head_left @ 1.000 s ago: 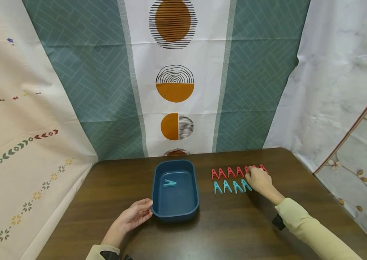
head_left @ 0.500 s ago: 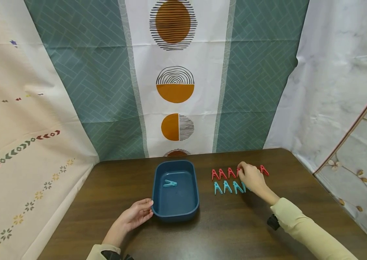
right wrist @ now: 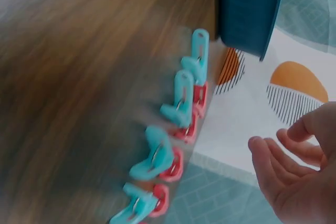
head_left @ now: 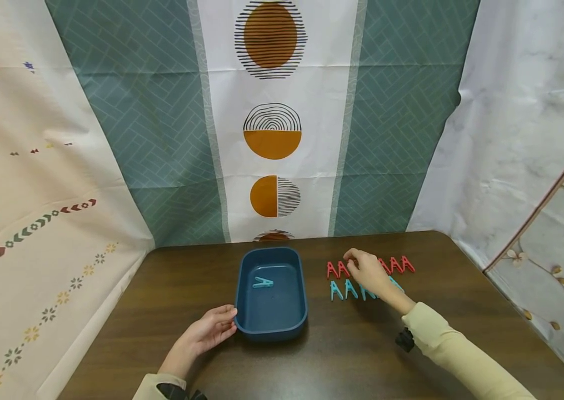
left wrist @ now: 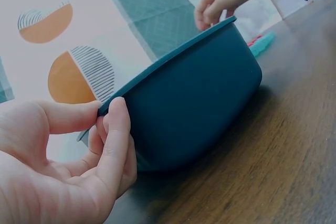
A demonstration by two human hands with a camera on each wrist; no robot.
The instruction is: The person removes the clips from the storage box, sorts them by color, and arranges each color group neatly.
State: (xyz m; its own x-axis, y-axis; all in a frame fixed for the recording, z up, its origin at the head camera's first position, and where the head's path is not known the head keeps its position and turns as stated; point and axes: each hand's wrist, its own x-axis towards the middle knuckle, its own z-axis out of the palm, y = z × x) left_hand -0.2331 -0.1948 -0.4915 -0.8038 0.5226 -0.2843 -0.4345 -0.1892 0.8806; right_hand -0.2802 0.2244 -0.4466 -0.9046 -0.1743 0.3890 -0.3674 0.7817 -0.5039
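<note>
Head view: right hand [head_left: 368, 274] hovering over red clothespins [head_left: 338, 269] at 1 o'clock on tabletop [head_left: 352, 355], fingers [right wrist: 268, 167] loosely curled, grasping nothing. Teal clothespins [head_left: 342, 289] in nearer row, just beside. Left hand [head_left: 206, 331] at 7 o'clock of blue tub [head_left: 270, 330], thumb and fingers pinching its rim. One teal pin [head_left: 261, 283] lying inside. Pins likely light, stiff plastic, sprung; best pinched across flared handle ends.
</note>
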